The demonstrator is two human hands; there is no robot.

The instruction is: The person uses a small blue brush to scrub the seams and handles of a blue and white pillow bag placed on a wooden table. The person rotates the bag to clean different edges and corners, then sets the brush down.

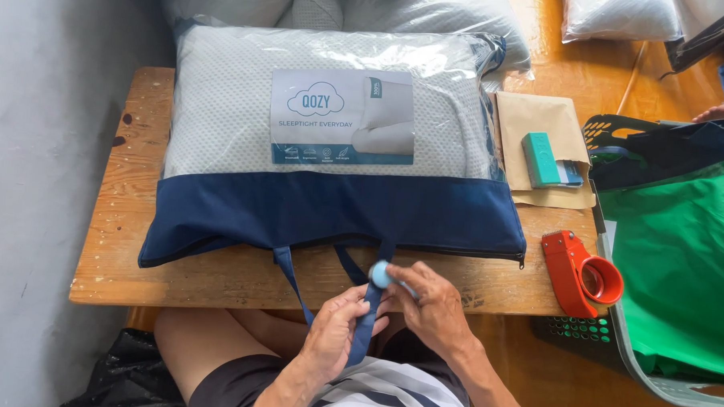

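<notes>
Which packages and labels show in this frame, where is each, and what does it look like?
Pillow bag: on the wooden table, clear plastic top, navy fabric base.
Paper label: inside the bag's front, rectangular, white and teal.
Brown envelopes: right of the bag, flat.
Teal box: small, lying on the envelopes.

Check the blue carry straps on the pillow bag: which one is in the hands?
The right-hand strap: both the left hand and right hand grip it, with a small light-blue object against it. The left strap hangs free.
</notes>
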